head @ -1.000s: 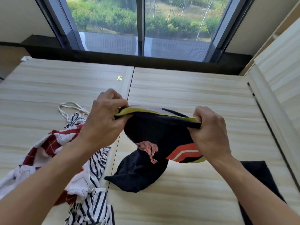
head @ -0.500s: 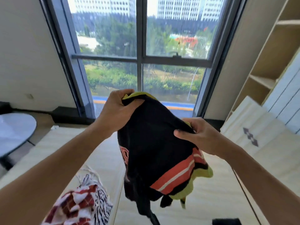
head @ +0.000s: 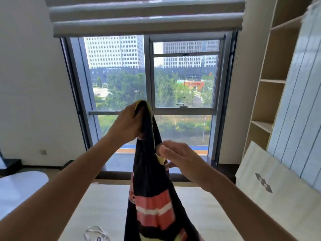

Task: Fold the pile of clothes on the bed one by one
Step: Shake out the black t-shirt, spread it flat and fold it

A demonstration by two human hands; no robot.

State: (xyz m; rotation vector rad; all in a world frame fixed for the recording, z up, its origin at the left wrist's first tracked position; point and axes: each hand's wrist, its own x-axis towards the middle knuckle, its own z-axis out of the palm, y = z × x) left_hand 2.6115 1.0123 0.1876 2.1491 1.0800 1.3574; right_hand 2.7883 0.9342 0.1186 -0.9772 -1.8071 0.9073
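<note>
A black garment (head: 149, 173) with red, white and yellow stripes hangs down in front of me, high above the bed (head: 107, 206). My left hand (head: 128, 122) grips its yellow-edged top, raised before the window. Lower and to the right, my right hand (head: 178, 159) pinches the yellow edge of the same garment, fingers curled round the cloth. Only a white strap of the clothes pile (head: 97, 233) shows at the bottom edge; the rest of the pile is out of view.
A tall window (head: 184, 80) with a rolled blind stands straight ahead. Open wooden shelves (head: 271, 84) and a leaning pale panel (head: 260, 171) line the right side. A round white table (head: 19, 185) sits at the left beside the bed.
Both hands have lifted the garment higher and my view has tilted up. The garment now hangs long and narrow, and the right hand has shifted along its edge below the left.
</note>
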